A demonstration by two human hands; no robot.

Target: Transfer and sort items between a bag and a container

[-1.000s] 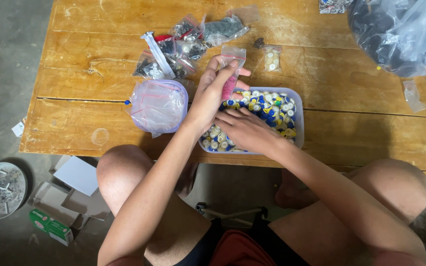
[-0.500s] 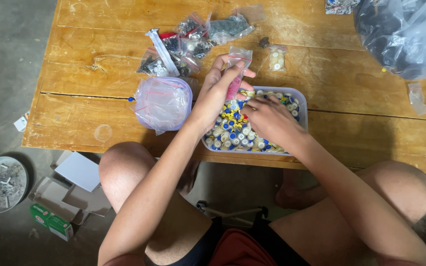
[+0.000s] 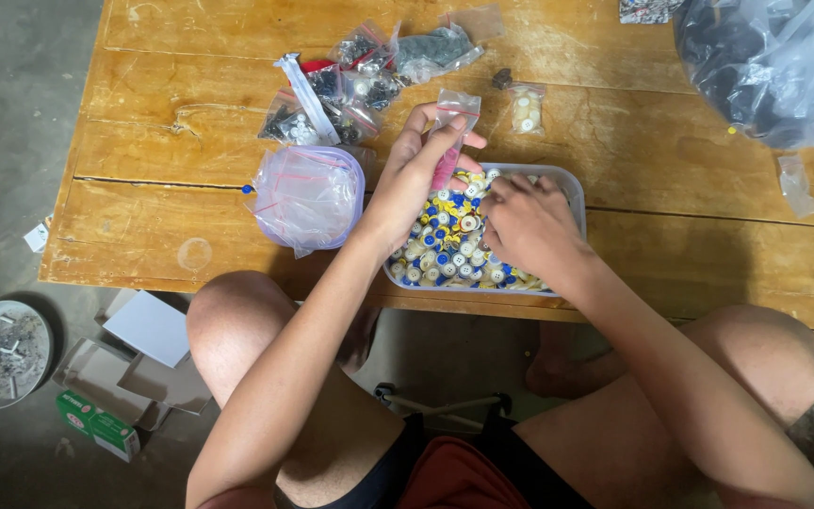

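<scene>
1. Far left of the button tub, down on the floor, there's a round metal dish of ash and butts, plus some flattened cardboard next to it.
2. Just left of the tub on the wooden table: a purple container stuffed with empty clear zip bags, so refills look handy.
3. Behind the tub, a heap of little filled bags, kept apart from the loose stuff.
4. Left hand pinches a small zip bag upright right over the tub's back edge, pinkish bits inside. Held there, I guess, so spills drop back in.
5. The tub is clear plastic, packed with yellow, cream and blue buttons.
6. Right hand is down in the buttons, fingers curled; can't tell if it's got one.
7. Far right of the tub, a big clear bag of dark stuff.
</scene>
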